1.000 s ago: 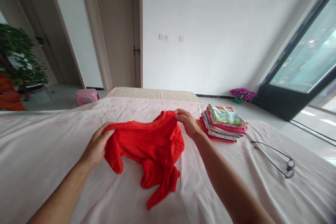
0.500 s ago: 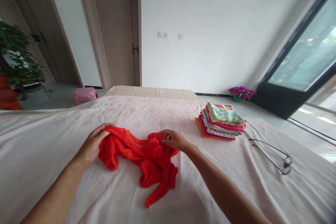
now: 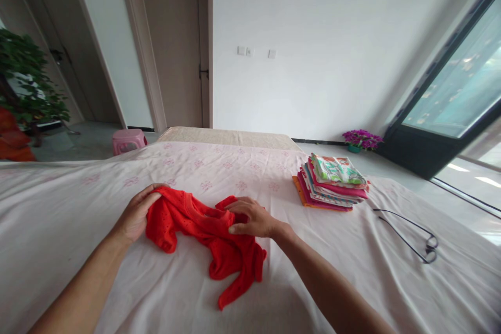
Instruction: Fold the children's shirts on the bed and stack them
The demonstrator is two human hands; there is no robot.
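A red knitted garment (image 3: 199,219), crumpled, with a sleeve trailing toward me, lies on the pale flowered bedsheet (image 3: 168,292). My left hand (image 3: 135,214) pinches its left end, thumb on top and fingers underneath. Over the garment's right part rests my right hand (image 3: 250,217), its thumb and fingers apart and touching the cloth. Part of the red fabric is hidden under that hand.
To the right stands a stack of folded clothes (image 3: 332,185), a white printed piece on top. Black-framed glasses (image 3: 428,245) lie beyond it on the sheet. A pink stool (image 3: 129,141) and purple flowers (image 3: 362,139) stand on the floor past the bed.
My right hand has loosened its pinch and shifted slightly left over the garment, its fingers now spread. My left hand keeps its hold in nearly the same place.
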